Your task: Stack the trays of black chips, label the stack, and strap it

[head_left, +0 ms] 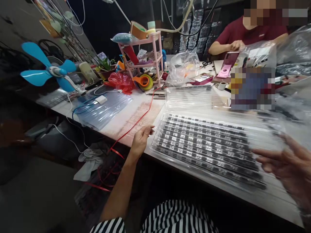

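Note:
A clear plastic tray [157,144] lies along the front of the white table, filled with several rows of black strips [206,145] that carry small pale pieces. At the tray's left rim is my left hand [141,139], thumb and fingers drawn together; whether something is pinched between them is hidden. On the opposite side my right hand [288,160] is blurred, its fingers stretched toward the strips' right ends. Contact there is hard to judge. Behind the filled tray stands another clear tray part [187,95] with ridges.
A blue-bladed fan [54,70] and stacked clear plastic sheets [107,108] occupy the left. A pink rack [159,58] holds tape rolls. Red ribbon [138,121] crosses the table and hangs off its front edge. Across the table sits a person [262,35] beside plastic bags [186,66].

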A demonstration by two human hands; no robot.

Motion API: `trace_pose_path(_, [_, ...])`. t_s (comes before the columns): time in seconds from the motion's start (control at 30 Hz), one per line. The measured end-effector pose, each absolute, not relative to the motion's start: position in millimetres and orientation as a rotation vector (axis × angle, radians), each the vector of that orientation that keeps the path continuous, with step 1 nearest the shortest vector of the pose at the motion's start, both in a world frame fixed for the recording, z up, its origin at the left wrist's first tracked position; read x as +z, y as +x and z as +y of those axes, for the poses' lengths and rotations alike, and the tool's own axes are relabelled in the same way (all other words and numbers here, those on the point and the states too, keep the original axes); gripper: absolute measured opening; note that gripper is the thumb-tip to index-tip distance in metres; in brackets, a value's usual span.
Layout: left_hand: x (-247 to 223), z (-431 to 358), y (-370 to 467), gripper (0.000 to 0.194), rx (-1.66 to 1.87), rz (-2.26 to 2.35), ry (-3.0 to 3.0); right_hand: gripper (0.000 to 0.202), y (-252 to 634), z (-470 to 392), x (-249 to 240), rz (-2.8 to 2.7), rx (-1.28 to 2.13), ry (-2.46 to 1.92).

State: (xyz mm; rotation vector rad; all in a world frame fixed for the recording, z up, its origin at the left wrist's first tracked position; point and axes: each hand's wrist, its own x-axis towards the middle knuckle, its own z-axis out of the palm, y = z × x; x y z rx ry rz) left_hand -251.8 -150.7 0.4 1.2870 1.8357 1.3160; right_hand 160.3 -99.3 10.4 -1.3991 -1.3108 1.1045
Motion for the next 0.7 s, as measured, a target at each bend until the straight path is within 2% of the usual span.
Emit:
trace_pose_path(0.1, [0.5, -149.9, -249.9, 0.042, 1.267, 1.774, 1.329, 0.069, 142.0, -89.4, 19.7, -1.068, 1.313, -1.536])
trace_pose_path(0.23, [2.2, -148.8, -248.2, 0.036, 1.117, 1.752, 1.513, 0.068, 152.7, -82.2, 12.7, -1.076, 1.297, -1.564])
trace_pose_path(0.37, [1.3, -147.4, -246.3, 0.039, 1.026, 1.766, 1.587, 0.055, 169.4, -80.9, 3.1, -1.261, 0.957, -1.639])
trace_pose_path(0.47, [-1.4, -146.4, -244.8, 0.043, 0.983, 1.787, 1.680, 0.053, 169.0, -84.3, 1.7, -1.474, 0.763, -1.734])
trace_pose_path(0.57, [-5.1, -141.7, -246.0, 0.045, 0.912, 1.764, 1.787, 0.044, 158.3, -86.6, 0.2, -1.727, 0.629, -1.644])
trace_pose_path(0.7, [-13.1, -131.7, -248.2, 0.047, 0.840, 1.733, 1.913, 0.035, 136.7, -88.7, -5.2, -2.019, 0.257, -1.629])
